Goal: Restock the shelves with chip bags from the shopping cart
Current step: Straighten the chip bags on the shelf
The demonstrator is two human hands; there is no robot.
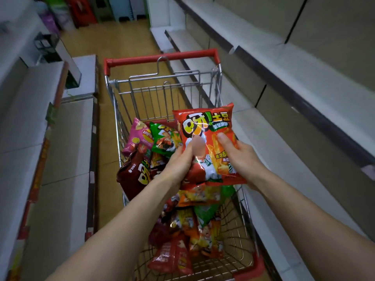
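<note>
A red-orange chip bag [205,126] is held upright above the shopping cart [160,57]. My left hand [180,163] grips its lower left edge, thumb on the front. My right hand [237,153] grips its lower right side, thumb across the printed face. Below lie several more bags in the wire basket: a pink bag [138,136], a green bag [164,138], a dark maroon bag [134,175] and red and orange ones [172,258] nearer me.
Bare white shelves [304,82] run along the right of the aisle, close to the cart. More white shelving [67,138] with red price strips stands on the left. A tan floor [113,37] stretches ahead to coloured stools at the far end.
</note>
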